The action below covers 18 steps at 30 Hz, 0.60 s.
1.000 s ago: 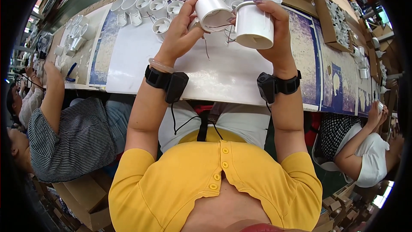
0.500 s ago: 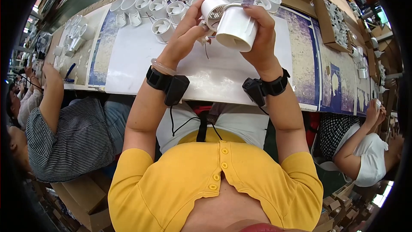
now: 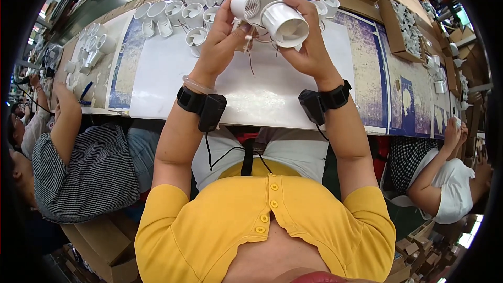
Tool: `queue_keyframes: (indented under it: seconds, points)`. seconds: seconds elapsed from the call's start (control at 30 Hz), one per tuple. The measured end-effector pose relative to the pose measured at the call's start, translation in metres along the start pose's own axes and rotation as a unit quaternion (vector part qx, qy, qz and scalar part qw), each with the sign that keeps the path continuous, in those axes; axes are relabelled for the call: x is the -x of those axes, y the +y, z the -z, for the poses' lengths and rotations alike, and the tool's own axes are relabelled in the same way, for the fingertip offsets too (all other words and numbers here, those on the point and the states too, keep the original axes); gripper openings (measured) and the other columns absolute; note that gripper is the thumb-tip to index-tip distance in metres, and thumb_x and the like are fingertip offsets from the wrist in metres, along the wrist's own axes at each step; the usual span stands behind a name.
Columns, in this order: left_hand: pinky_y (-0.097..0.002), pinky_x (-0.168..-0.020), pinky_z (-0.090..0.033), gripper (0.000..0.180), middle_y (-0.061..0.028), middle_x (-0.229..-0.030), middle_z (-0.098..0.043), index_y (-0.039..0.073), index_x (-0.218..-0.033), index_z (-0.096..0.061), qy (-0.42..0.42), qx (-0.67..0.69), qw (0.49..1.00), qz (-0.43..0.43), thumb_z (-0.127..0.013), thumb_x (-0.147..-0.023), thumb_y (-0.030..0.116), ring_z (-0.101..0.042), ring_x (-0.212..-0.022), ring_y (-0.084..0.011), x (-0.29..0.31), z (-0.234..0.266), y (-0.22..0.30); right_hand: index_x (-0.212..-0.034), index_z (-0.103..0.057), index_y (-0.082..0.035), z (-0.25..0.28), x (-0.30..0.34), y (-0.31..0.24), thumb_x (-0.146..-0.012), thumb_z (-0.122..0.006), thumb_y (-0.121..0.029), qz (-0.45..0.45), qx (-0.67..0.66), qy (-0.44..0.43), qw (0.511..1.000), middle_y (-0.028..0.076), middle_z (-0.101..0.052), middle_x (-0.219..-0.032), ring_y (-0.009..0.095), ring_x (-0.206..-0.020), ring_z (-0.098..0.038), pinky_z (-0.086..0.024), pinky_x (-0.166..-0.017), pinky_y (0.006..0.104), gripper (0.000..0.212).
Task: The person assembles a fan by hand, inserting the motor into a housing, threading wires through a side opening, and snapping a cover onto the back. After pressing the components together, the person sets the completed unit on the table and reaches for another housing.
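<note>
Above the far part of the white work surface, my left hand (image 3: 220,47) is closed around a white plastic housing with a slatted grille (image 3: 242,4). Thin wires (image 3: 251,65) and a small pale part hang below it, by my left fingers. My right hand (image 3: 313,52) grips a white fan cylinder (image 3: 277,17) from its right side, thumb side up. Its round end is tilted toward me, with blades visible inside. The two white pieces are side by side and seem to touch. Whether a wire joins them I cannot tell.
Several white fan cylinders (image 3: 192,15) stand in rows behind my hands. A cardboard box of small white parts (image 3: 406,29) lies at the far right. Co-workers sit on both sides; blue-handled pliers (image 3: 85,94) lie by the left one.
My right hand has turned the fan cylinder, so its bladed end now faces me more. Both hands and the pieces have shifted slightly left.
</note>
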<state>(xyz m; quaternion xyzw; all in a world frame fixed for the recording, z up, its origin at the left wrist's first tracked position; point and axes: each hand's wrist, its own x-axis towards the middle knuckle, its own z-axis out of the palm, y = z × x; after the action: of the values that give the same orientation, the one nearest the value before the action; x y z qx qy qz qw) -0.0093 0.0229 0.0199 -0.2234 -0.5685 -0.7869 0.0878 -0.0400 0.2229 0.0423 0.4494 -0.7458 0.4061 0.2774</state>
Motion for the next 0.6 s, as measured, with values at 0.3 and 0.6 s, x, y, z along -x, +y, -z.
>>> queue_keyframes:
  seconds: [0.3,0.6]
  points:
    - [-0.0267,-0.076,-0.05,0.059,-0.0098,-0.129,-0.043,0.003,-0.143,-0.019,0.01,-0.042,0.999,0.024,-0.05,-0.092,0.005,-0.054,-0.105,-0.0162,0.002,-0.001,0.001,-0.144,-0.023,-0.007,0.016,0.004,0.013,-0.068,-0.063,-0.001,-0.278,-0.527,-0.151,0.789,0.013,-0.041,-0.135,0.019,-0.114,-0.049,-0.046,-0.088,0.0297,0.086]
    - [-0.03,-0.092,-0.045,0.061,-0.0137,-0.13,-0.042,0.003,-0.142,-0.019,-0.024,-0.212,0.977,-0.028,-0.047,-0.088,-0.003,-0.047,-0.117,-0.0191,0.007,-0.015,-0.006,-0.145,-0.02,-0.007,0.028,0.007,0.019,-0.072,-0.072,-0.012,-0.344,-0.388,-0.282,0.807,0.015,-0.044,-0.133,0.019,-0.118,-0.047,-0.044,-0.093,0.0306,0.09]
